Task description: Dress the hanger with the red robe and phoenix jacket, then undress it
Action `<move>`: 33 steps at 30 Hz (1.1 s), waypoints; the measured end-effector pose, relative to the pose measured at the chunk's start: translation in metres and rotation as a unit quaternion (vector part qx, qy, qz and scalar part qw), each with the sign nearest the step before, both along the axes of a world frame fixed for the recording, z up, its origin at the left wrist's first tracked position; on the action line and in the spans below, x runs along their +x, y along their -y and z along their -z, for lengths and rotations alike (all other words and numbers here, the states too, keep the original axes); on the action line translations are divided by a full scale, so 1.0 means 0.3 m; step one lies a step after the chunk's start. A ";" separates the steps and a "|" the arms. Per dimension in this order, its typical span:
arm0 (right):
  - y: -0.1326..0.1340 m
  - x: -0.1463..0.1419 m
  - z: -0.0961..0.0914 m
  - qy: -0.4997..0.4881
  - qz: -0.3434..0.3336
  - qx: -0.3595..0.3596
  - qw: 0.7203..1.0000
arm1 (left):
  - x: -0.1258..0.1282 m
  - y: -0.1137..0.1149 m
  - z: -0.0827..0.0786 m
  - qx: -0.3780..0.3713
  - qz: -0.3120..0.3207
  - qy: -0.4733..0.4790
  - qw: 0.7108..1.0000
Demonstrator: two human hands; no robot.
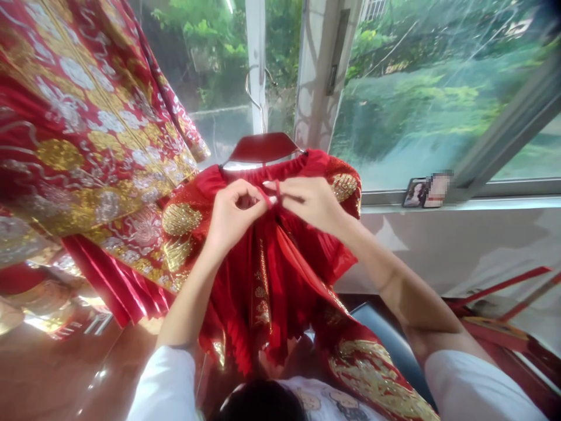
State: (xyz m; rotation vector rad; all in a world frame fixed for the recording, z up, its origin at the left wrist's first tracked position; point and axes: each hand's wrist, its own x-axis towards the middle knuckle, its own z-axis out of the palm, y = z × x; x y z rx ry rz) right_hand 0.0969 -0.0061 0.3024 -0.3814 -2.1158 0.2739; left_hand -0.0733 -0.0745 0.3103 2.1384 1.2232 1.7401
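A red pleated skirt (267,280) with gold embroidery hangs from a dark red hanger (263,147) with a metal hook, in front of the window. My left hand (232,213) is closed, pinching a thin red ribbon tie (269,197) at the skirt's waistband. My right hand (309,202) meets it from the right, its fingers pinched on the same tie. Both hands touch at the middle of the waistband, just under the hanger.
A large red and gold embroidered garment (74,134) hangs at the left, partly overlapping the skirt. A window frame (315,70) with greenery outside stands behind. Small photo cards (427,192) lean on the sill. Red rods (504,286) lie at the right.
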 end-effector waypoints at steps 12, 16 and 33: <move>-0.023 -0.041 0.087 0.029 0.124 0.278 0.952 | -0.043 -0.043 0.025 0.017 -0.016 -0.114 0.993; -0.036 -0.083 0.094 -0.036 0.113 0.267 0.956 | -0.070 -0.043 0.011 0.005 -0.008 -0.174 0.985; -0.003 -0.080 0.091 -0.081 0.042 0.150 0.984 | -0.091 -0.042 0.063 0.010 -0.003 -0.143 0.990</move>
